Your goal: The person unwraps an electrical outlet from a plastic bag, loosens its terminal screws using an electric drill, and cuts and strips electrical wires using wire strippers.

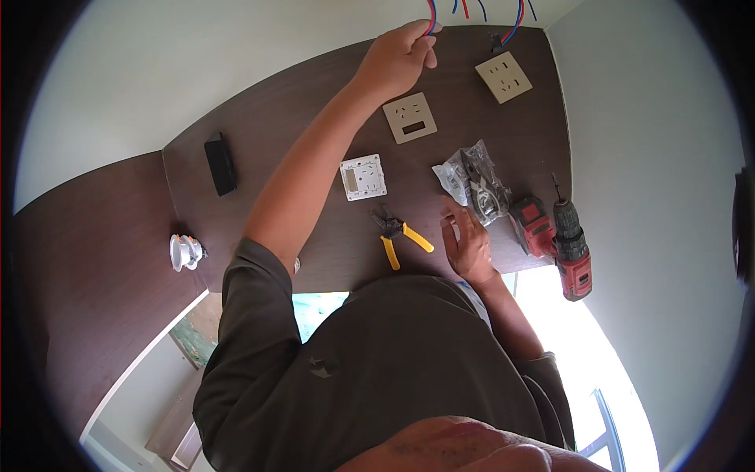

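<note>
My left hand [397,61] reaches up to the back edge of the dark brown desk top [291,102], closed on red and blue electrical wires [432,14] near the wall. My right hand [469,248] rests low over the front of the desk, its fingers loosely apart and holding nothing that I can see. Its fingertips lie beside a clear plastic bag [476,181] of small parts; whether they touch it I cannot tell. Yellow-handled wire strippers [393,234] lie to the left of that hand. Between my arms are a beige socket plate [410,118] and a white socket module [363,178].
Another beige socket [504,78] lies at the back right, near wires with a black end [497,42]. A red cordless drill [572,256] is at the right edge. To the left are a black box [220,164] and a white round fitting [186,252]. Walls border the desk.
</note>
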Available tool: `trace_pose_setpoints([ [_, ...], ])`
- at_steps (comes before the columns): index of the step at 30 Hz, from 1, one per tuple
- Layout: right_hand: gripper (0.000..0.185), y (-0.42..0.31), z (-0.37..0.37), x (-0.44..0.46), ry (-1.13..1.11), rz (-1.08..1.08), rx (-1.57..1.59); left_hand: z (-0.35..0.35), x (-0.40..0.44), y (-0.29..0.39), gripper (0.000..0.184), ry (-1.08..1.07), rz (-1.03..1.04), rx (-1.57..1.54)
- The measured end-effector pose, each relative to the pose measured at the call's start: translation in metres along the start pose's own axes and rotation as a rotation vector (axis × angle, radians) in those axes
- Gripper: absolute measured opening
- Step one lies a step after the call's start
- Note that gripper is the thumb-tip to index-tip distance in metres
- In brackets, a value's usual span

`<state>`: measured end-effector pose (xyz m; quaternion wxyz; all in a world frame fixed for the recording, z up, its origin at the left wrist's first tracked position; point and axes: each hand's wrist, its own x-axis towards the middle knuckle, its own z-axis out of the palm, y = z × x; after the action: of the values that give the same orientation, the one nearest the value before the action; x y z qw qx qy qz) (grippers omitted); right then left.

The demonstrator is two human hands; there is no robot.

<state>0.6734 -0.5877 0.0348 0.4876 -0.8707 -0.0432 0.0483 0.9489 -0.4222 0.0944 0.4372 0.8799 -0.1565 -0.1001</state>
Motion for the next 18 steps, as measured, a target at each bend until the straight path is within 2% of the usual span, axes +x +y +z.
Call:
trace_pose_setpoints([
  [2, 0.043, 0.002, 0.001, 0.000, 0.017, -0.002, 0.003, 0.000, -0.006, 0.000, 0.029, -0.037, -0.182, -0.475],
  [6, 0.041, 0.008, 0.000, -0.008, 0.055, 0.007, -0.038, 0.004, -0.017, -0.012, 0.028, 0.029, -0.258, -0.626],
  [9, 0.039, 0.010, -0.004, -0.006, 0.052, 0.021, -0.027, -0.012, -0.016, -0.014, 0.021, 0.029, -0.181, -0.749],
  [11, 0.037, 0.010, -0.004, -0.004, 0.115, -0.006, -0.029, -0.032, -0.014, -0.007, 0.026, -0.234, -0.321, -0.803],
  [12, 0.036, 0.013, -0.004, -0.003, 0.120, -0.011, -0.054, -0.012, -0.008, -0.014, 0.028, -0.062, -0.322, -0.832],
  [15, 0.036, 0.020, -0.006, -0.005, 0.138, 0.063, -0.070, -0.017, -0.008, -0.019, 0.026, -0.168, -0.288, -0.855],
  [16, 0.034, 0.020, -0.008, -0.004, 0.132, 0.112, -0.057, -0.011, -0.016, -0.005, 0.021, -0.050, -0.292, -0.957],
  [18, 0.035, 0.027, -0.004, -0.011, 0.090, 0.086, -0.111, -0.008, -0.012, -0.014, 0.019, -0.057, -0.227, -1.002],
])
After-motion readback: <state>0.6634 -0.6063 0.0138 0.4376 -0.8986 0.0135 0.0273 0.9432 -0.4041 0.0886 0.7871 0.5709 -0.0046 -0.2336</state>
